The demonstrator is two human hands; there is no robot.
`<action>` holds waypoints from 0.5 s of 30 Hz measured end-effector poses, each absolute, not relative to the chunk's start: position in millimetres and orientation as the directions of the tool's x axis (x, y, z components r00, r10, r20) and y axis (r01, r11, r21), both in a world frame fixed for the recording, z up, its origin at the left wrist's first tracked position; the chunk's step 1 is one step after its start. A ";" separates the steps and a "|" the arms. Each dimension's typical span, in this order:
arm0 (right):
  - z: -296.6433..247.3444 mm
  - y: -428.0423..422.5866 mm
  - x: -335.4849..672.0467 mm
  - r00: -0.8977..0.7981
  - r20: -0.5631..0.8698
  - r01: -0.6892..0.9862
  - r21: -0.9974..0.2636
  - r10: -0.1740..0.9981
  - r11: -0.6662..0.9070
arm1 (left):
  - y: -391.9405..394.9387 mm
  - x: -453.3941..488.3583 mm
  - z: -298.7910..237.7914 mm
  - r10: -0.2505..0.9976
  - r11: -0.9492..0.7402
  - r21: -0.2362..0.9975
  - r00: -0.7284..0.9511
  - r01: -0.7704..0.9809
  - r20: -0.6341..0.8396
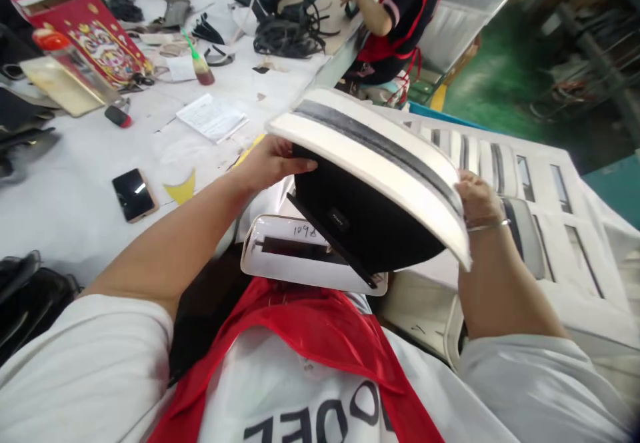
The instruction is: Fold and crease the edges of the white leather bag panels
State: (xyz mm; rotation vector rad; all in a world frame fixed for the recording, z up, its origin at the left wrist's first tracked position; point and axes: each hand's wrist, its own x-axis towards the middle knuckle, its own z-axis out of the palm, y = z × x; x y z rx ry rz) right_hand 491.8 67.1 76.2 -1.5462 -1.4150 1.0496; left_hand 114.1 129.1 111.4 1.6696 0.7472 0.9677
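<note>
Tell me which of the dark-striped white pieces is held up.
The large curved piece, gripped by the left hand and right hand; neither the white piece below it nor the striped pieces at right are in hand.

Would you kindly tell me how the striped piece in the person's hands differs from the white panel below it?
The left hand and right hand hold up the striped piece, while neither touches the white panel. The striped piece curves; the white panel looks flatter. The striped piece carries a small label on black lining; the white panel bears handwriting. Both combine white with a dark strip.
</note>
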 end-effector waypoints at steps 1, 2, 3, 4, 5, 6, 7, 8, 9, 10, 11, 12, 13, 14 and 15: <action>77.2 68.2 486.4 -0.020 -0.097 0.291 -0.953 0.995 -0.087 | 120.4 106.5 116.2 0.843 -0.321 0.946 0.467 0.039 0.267; 77.0 69.3 480.5 -0.099 -0.132 0.217 -0.970 0.986 -0.108 | 112.1 98.7 119.9 0.842 -0.359 0.931 0.453 0.064 0.294; 75.6 70.4 474.4 -0.186 -0.167 0.143 -0.980 0.968 -0.142 | 104.6 90.9 122.1 0.839 -0.394 0.914 0.444 0.098 0.315; 73.3 71.7 468.7 -0.266 -0.199 0.082 -0.980 0.943 -0.183 | 97.8 83.4 122.6 0.839 -0.421 0.896 0.435 0.139 0.326; 70.6 72.9 463.9 -0.328 -0.229 0.044 -0.973 0.917 -0.227 | 91.9 76.3 121.6 0.844 -0.435 0.880 0.427 0.190 0.324; 68.0 73.9 460.1 -0.366 -0.263 0.038 -0.963 0.893 -0.267 | 86.7 69.8 119.0 0.851 -0.439 0.865 0.423 0.242 0.313; 65.9 74.6 457.6 -0.388 -0.298 0.052 -0.952 0.872 -0.302 | 82.2 64.0 115.3 0.859 -0.433 0.851 0.423 0.296 0.290; 64.8 75.0 456.3 -0.393 -0.333 0.079 -0.941 0.857 -0.329 | 78.3 59.0 110.7 0.866 -0.420 0.838 0.429 0.349 0.255; 64.6 75.2 456.2 -0.387 -0.365 0.120 -0.930 0.847 -0.347 | 74.9 54.7 105.4 0.872 -0.401 0.825 0.442 0.397 0.211; 65.3 75.3 456.8 -0.375 -0.389 0.170 -0.921 0.841 -0.350 | 72.0 51.0 99.8 0.874 -0.378 0.815 0.459 0.439 0.158; 66.7 75.4 457.9 -0.362 -0.402 0.228 -0.913 0.841 -0.338 | 69.3 47.8 94.0 0.873 -0.349 0.809 0.479 0.473 0.097; 68.4 75.4 459.0 -0.360 -0.412 0.293 -0.902 0.837 -0.318 | 67.0 45.1 88.4 0.868 -0.316 0.805 0.495 0.502 0.032; 70.2 75.4 459.6 -0.367 -0.418 0.357 -0.888 0.831 -0.289 | 64.7 42.7 83.0 0.861 -0.282 0.802 0.508 0.527 -0.031; 71.8 75.2 459.4 -0.385 -0.428 0.418 -0.871 0.818 -0.259 | 62.5 40.3 77.9 0.853 -0.253 0.799 0.516 0.546 -0.082; 73.0 74.6 458.4 -0.407 -0.438 0.472 -0.852 0.801 -0.226 | 60.3 38.0 73.3 0.846 -0.232 0.795 0.520 0.560 -0.119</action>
